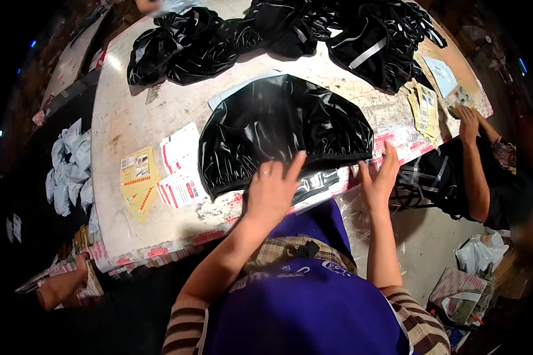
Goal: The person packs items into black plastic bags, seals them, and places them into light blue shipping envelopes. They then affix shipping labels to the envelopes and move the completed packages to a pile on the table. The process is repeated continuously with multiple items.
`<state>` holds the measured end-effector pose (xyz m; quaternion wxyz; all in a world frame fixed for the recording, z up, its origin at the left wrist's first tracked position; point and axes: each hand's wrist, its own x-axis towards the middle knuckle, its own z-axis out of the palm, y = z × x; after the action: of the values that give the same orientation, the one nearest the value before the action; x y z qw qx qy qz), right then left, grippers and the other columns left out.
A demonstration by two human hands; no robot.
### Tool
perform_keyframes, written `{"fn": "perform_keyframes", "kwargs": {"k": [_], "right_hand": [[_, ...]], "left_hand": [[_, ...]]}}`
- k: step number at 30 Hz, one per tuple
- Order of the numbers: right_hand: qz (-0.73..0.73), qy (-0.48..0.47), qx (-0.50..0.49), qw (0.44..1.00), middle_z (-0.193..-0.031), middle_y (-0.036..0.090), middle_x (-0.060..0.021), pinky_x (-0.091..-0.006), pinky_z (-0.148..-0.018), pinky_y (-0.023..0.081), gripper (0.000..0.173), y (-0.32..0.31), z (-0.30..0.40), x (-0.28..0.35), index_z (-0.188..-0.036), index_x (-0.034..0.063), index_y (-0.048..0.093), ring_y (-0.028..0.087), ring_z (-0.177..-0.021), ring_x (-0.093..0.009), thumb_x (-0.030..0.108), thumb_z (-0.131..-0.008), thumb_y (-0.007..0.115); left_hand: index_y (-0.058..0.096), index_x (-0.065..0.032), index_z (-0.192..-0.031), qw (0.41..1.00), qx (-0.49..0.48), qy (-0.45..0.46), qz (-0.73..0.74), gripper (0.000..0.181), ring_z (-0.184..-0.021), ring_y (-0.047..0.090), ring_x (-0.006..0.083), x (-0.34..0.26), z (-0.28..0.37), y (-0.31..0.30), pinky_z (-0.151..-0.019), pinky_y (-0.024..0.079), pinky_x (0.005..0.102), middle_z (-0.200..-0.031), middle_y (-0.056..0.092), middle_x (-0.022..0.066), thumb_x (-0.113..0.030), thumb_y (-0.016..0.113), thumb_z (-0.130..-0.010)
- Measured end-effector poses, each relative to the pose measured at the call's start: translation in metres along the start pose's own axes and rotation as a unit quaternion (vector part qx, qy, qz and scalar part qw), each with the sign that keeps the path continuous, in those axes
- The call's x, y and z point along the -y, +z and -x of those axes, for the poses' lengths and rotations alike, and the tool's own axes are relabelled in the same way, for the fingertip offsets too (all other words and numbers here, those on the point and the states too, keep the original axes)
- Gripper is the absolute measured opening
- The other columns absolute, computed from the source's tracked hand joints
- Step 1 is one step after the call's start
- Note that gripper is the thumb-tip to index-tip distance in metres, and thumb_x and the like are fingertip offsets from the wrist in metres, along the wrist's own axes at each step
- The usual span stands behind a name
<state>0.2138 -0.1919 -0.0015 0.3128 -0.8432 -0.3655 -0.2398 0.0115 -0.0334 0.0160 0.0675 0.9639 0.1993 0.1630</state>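
A glossy black cover with an elastic hem (275, 120) lies spread and folded into a half-round at the table's near edge. My left hand (273, 186) rests at its lower hem with the fingers spread, over or touching it. My right hand (379, 177) is raised by the cover's right corner, fingers apart, with nothing seen in it; whether it touches the corner I cannot tell. Under the hem, a folded black glossy piece (317, 183) shows. Beyond the cover's top edge a pale blue sheet or bag (224, 96) sticks out.
Black covers (195, 49) are heaped along the far side. Left of me lie white-red cards (184, 186) and yellow leaflets (137, 173); more yellow leaflets (424, 108) lie at right. A co-worker's arms (473, 168) reach in at right. Other people's hands show at far left and top.
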Motion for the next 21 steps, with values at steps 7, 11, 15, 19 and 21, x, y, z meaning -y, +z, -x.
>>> {"fn": "perform_keyframes", "kwargs": {"k": [7,11,15,19,21], "right_hand": [[-0.571,0.189,0.175,0.78,-0.116,0.065,-0.0068,-0.0297,-0.091,0.046,0.022,0.005,-0.04,0.062,-0.112,-0.002,0.061,0.06,-0.106,-0.015,0.002,-0.092,0.053],[-0.291,-0.207,0.238,0.903,-0.123,0.059,-0.0175,-0.0435,-0.099,0.04,0.038,0.038,-0.029,0.117,-0.116,0.0081,0.06,0.054,-0.116,-0.036,0.005,-0.079,0.063],[-0.245,-0.264,0.307,0.881,-0.123,0.061,-0.0127,-0.044,-0.099,0.038,0.046,0.054,-0.016,0.109,-0.127,0.0113,0.058,0.052,-0.121,-0.032,0.011,-0.081,0.065],[-0.244,-0.255,0.322,0.878,-0.132,0.053,-0.0209,-0.0469,-0.104,0.034,0.068,0.04,-0.017,0.122,-0.138,0.0099,0.049,0.047,-0.125,-0.039,0.032,-0.078,0.072],[-0.126,-0.268,0.326,0.898,-0.14,0.048,-0.0206,-0.0467,-0.107,0.032,0.076,0.034,-0.011,0.123,-0.14,0.0072,0.046,0.044,-0.128,-0.039,0.032,-0.074,0.075]], "left_hand": [[0.049,-0.0324,-0.141,0.966,0.213,-0.068,-0.13,0.057,-0.111,0.046,0.032,-0.03,-0.035,0.012,-0.08,0.045,0.0535,-0.119,0.055,0.0077,-0.057,0.052,-0.09],[0.061,-0.0087,-0.118,0.997,0.059,0.003,0.044,0.038,-0.112,0.055,0.0338,0.001,-0.01,0.033,-0.081,0.048,0.0542,-0.119,0.058,0.016,-0.027,0.061,-0.084],[0.058,-0.0019,-0.12,0.991,-0.111,-0.032,0.068,0.05,-0.114,0.051,0.0366,0.046,0.053,-0.037,-0.1,0.038,0.0484,-0.117,0.057,0.0173,-0.021,0.073,-0.077],[0.058,0.004,-0.111,0.947,-0.079,-0.311,0.0,0.05,-0.112,0.046,0.0385,0.073,0.085,-0.043,-0.095,0.038,0.0474,-0.117,0.052,0.0224,-0.023,0.077,-0.073],[0.064,0.0012,-0.093,0.906,-0.163,-0.318,0.227,0.027,-0.093,0.055,0.0371,0.069,0.071,-0.029,-0.083,0.045,0.042,-0.096,0.059,0.0175,-0.012,0.072,-0.072]]}}
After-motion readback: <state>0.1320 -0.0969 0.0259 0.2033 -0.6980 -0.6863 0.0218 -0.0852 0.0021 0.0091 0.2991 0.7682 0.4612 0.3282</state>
